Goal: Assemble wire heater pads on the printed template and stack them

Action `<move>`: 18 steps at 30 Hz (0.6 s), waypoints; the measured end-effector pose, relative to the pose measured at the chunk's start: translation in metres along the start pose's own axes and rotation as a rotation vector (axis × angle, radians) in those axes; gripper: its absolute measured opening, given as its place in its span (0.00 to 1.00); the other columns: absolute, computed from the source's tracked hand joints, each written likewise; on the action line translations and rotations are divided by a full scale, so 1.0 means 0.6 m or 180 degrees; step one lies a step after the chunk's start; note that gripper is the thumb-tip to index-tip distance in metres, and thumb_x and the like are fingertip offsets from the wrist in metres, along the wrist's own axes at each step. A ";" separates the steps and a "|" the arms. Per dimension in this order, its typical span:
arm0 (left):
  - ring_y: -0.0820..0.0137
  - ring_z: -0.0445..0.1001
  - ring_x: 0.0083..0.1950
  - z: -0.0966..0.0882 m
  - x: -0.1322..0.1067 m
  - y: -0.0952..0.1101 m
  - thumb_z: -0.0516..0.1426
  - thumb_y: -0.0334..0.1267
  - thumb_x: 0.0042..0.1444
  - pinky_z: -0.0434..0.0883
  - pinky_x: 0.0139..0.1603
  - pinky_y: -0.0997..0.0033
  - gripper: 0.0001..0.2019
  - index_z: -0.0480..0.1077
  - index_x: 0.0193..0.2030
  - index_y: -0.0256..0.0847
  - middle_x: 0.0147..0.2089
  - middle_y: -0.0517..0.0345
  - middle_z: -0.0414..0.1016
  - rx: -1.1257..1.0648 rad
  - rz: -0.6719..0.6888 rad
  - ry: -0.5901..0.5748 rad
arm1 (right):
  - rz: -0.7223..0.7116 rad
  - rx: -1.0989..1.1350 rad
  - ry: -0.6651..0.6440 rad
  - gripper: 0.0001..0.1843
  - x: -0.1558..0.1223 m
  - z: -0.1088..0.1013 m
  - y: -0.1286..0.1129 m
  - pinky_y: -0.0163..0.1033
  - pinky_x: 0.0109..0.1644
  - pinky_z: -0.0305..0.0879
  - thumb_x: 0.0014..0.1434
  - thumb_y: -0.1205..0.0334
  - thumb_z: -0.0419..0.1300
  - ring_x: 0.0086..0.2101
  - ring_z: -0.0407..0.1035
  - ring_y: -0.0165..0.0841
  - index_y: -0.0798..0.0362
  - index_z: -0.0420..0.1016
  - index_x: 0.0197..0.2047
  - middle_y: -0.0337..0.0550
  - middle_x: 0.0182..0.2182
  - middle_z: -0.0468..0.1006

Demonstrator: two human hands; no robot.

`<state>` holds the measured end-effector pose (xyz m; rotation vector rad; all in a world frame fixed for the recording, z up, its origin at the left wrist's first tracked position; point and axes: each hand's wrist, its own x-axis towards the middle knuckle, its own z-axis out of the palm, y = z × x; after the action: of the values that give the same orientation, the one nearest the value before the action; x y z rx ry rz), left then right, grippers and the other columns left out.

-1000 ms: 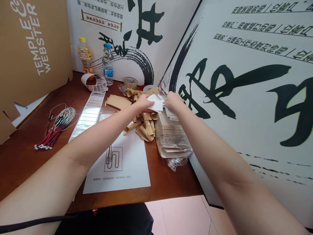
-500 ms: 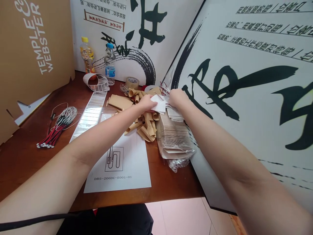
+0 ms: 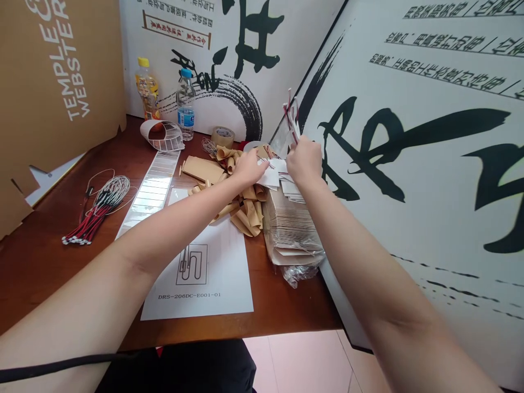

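Note:
My right hand (image 3: 303, 161) is raised and pinches a thin white strip with red and black wires (image 3: 291, 115) standing up above its fingers. My left hand (image 3: 249, 169) reaches in from the left, its fingertips gripping the edge of a white sheet (image 3: 270, 177). A few thin wires cross that sheet. Below both hands, a tall stack of layered sheets (image 3: 291, 226) rests in clear plastic (image 3: 297, 274). Curled tan backing paper (image 3: 245, 212) lies in a heap to the left of the stack.
A printed drawing sheet (image 3: 196, 284) and a strip of silvery labels (image 3: 153, 188) lie on the brown wooden desk (image 3: 286, 305). Further left is a red-and-black wire bundle (image 3: 98, 215). Two bottles (image 3: 185, 101) and a tape roll (image 3: 223, 136) stand at the back against printed walls.
My right hand has lifted, raising the wired white strip above the pile. My left hand has shifted slightly right, and the view has moved a little.

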<state>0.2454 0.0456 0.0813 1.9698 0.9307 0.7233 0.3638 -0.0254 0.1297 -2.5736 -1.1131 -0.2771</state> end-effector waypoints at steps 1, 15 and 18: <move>0.49 0.59 0.77 -0.004 -0.005 0.004 0.59 0.41 0.67 0.55 0.76 0.51 0.25 0.67 0.68 0.37 0.74 0.38 0.66 -0.0019 0.0053 0.0118 | -0.0034 0.0162 0.0124 0.22 -0.004 -0.002 0.000 0.52 0.58 0.68 0.76 0.58 0.45 0.56 0.73 0.54 0.59 0.73 0.61 0.65 0.52 0.78; 0.60 0.79 0.57 -0.072 -0.178 0.011 0.68 0.37 0.60 0.76 0.55 0.63 0.46 0.47 0.79 0.46 0.60 0.44 0.77 -0.2163 -0.0534 -0.1119 | 0.1026 0.4760 -0.0368 0.17 -0.140 0.062 -0.057 0.42 0.40 0.82 0.69 0.60 0.55 0.41 0.82 0.40 0.61 0.73 0.55 0.52 0.43 0.84; 0.66 0.80 0.47 -0.080 -0.198 0.004 0.69 0.30 0.58 0.77 0.48 0.64 0.42 0.55 0.75 0.43 0.51 0.49 0.80 -0.2508 -0.1257 -0.0991 | 0.1194 0.5668 -0.0473 0.12 -0.138 0.069 -0.065 0.43 0.40 0.83 0.64 0.60 0.60 0.37 0.82 0.37 0.57 0.76 0.48 0.47 0.38 0.84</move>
<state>0.1435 -0.0317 0.0898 1.1164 0.6677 0.4361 0.2810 -0.0407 0.0744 -1.0708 -0.3821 0.7028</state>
